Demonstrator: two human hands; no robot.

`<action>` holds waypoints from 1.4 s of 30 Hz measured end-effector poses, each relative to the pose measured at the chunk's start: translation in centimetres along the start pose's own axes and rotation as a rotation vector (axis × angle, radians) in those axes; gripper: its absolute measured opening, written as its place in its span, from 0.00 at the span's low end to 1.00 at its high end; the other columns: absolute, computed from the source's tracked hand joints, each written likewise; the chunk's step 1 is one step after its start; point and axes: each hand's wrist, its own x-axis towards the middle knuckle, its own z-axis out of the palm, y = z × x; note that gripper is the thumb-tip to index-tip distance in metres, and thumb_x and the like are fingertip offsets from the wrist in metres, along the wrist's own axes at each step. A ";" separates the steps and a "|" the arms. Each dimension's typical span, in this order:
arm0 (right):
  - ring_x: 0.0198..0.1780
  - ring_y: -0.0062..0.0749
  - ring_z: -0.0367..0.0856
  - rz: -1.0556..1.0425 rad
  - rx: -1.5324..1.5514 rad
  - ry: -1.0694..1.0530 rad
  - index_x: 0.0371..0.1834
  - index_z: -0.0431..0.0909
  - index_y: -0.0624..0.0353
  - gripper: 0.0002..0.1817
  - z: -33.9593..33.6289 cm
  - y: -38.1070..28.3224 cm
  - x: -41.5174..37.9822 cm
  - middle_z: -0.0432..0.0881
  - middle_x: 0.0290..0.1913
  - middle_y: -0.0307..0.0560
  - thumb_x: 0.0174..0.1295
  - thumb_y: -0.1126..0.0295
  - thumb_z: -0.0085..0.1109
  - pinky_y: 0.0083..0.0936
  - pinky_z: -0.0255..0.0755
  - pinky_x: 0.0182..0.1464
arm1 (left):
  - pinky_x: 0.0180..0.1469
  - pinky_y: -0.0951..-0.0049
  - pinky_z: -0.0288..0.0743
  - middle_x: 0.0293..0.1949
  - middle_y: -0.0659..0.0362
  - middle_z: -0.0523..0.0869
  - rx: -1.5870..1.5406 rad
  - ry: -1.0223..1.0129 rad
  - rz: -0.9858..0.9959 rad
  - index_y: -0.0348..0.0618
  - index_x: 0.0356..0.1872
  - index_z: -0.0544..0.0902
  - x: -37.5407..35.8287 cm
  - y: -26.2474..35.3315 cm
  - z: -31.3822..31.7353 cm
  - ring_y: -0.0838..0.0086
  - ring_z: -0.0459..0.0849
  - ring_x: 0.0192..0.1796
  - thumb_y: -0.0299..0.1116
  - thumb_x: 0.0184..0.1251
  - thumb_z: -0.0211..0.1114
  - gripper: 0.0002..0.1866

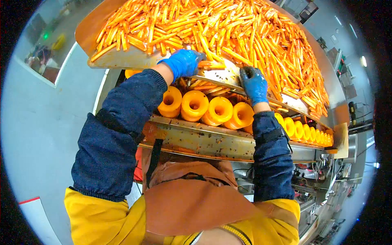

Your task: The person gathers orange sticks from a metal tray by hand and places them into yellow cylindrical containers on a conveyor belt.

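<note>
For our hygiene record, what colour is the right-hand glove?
The right-hand glove is blue, looking darker toward its tips; the head view shows it.

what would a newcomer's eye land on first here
Probably the big heap of glossy orange sticks across the metal tray at the top. Next, the row of thick orange rings below the tray's near edge, then the blue-gloved left hand and right hand at that edge.
</note>
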 end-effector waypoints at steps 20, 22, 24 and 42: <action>0.46 0.49 0.80 0.035 0.015 0.091 0.38 0.83 0.52 0.18 0.8 0.6 -0.5 0.82 0.40 0.53 0.60 0.51 0.52 0.42 0.74 0.49 | 0.40 0.61 0.79 0.39 0.50 0.83 0.109 0.076 0.345 0.48 0.46 0.83 -11.9 3.5 -2.6 0.53 0.83 0.38 0.21 0.41 0.66 0.24; 0.45 0.48 0.80 0.055 0.031 0.073 0.36 0.84 0.51 0.18 0.3 0.2 -0.5 0.82 0.40 0.52 0.61 0.51 0.52 0.42 0.74 0.49 | 0.40 0.60 0.78 0.40 0.49 0.82 0.071 0.103 0.425 0.48 0.47 0.82 -11.3 4.0 -1.0 0.53 0.83 0.39 0.22 0.42 0.66 0.24; 0.45 0.48 0.80 0.063 0.025 0.049 0.35 0.84 0.51 0.18 -0.1 0.1 -0.4 0.82 0.40 0.52 0.62 0.51 0.52 0.42 0.74 0.49 | 0.42 0.61 0.78 0.39 0.48 0.82 -0.102 -0.034 0.343 0.45 0.47 0.81 -11.0 4.6 -0.8 0.52 0.82 0.41 0.23 0.43 0.66 0.23; 0.43 0.49 0.81 0.052 0.058 0.095 0.32 0.84 0.54 0.18 0.1 0.2 -0.5 0.83 0.37 0.55 0.61 0.53 0.51 0.41 0.75 0.48 | 0.48 0.66 0.76 0.44 0.55 0.85 -0.440 0.211 0.316 0.44 0.49 0.81 -10.3 6.6 -0.8 0.60 0.83 0.45 0.33 0.60 0.67 0.16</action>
